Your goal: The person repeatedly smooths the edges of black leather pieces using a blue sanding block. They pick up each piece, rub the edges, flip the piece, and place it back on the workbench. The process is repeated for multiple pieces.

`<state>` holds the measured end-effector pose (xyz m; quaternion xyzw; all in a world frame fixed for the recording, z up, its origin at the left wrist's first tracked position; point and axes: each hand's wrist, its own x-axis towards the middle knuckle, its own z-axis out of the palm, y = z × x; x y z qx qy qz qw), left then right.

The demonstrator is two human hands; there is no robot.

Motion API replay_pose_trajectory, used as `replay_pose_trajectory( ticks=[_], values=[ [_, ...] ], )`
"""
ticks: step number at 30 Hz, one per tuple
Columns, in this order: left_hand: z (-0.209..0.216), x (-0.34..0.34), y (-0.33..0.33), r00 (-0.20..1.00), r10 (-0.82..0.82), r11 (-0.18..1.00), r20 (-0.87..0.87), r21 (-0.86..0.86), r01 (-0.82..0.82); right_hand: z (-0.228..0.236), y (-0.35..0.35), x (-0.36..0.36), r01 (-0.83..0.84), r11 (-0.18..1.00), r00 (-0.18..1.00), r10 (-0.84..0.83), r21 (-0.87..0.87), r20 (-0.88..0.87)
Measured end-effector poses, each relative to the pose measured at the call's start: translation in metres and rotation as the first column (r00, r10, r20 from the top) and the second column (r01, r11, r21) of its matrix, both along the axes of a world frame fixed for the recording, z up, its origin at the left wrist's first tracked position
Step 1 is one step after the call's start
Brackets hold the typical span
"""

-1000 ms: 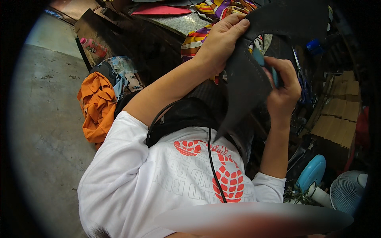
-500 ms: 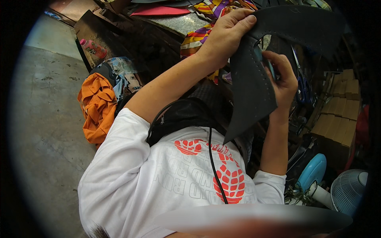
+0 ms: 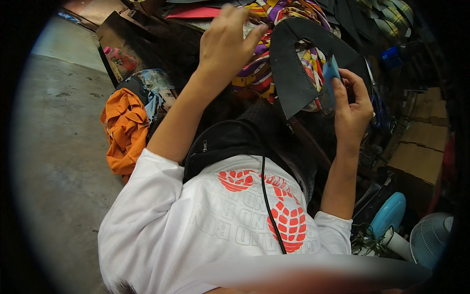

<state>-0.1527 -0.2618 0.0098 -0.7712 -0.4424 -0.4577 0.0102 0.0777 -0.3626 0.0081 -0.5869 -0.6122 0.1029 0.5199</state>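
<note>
Two hands show on my feed: the left hand [image 3: 224,51] is empty, thumb wide of its fingers; the right hand [image 3: 353,109] pinches a thin blue piece [image 3: 330,73]. I see the black panel [image 3: 292,81] between them, over multicoloured cloth [image 3: 254,76]; well left, a pink bottle [image 3: 120,59] has contents I cannot make out.

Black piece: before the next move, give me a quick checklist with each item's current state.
1. Black piece resting on the striped cloth: ok, cloth shows around it and through its opening.
2. Left hand gripping the black piece: not ok, it is apart from it, thumb spread from the fingers.
3. Right hand gripping the blue piece: ok, pinched between thumb and fingers.
4. Blue piece clear of the black piece: cannot tell, they overlap in this view.
5. Black piece's underside: cannot tell, hidden.
</note>
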Motion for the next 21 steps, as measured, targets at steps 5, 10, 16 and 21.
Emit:
replay_pose_trajectory(
  ticks=[5, 10, 16, 21],
  values=[
    [-0.014, 0.015, -0.046, 0.953, -0.058, 0.924, -0.298, -0.377, -0.061, -0.001, 0.001, -0.002, -0.047, 0.992, 0.994, 0.035, 0.113, 0.103],
    [-0.022, 0.024, -0.042, 0.999, -0.040, 0.940, 0.018, -0.337, 0.044, -0.001, -0.001, 0.001, -0.024, 0.990, 0.987, 0.002, 0.137, 0.160],
    [-0.020, 0.027, -0.024, 0.760, -0.095, 0.781, 0.642, -0.426, 0.457, 0.004, 0.004, 0.004, -0.040, 0.954, 0.986, -0.010, 0.298, 0.165],
    [-0.016, 0.028, -0.021, 0.196, 0.090, 0.379, 0.977, -0.215, 0.900, 0.018, 0.000, -0.001, -0.077, 0.941, 0.978, 0.006, 0.330, 0.210]
  ],
)
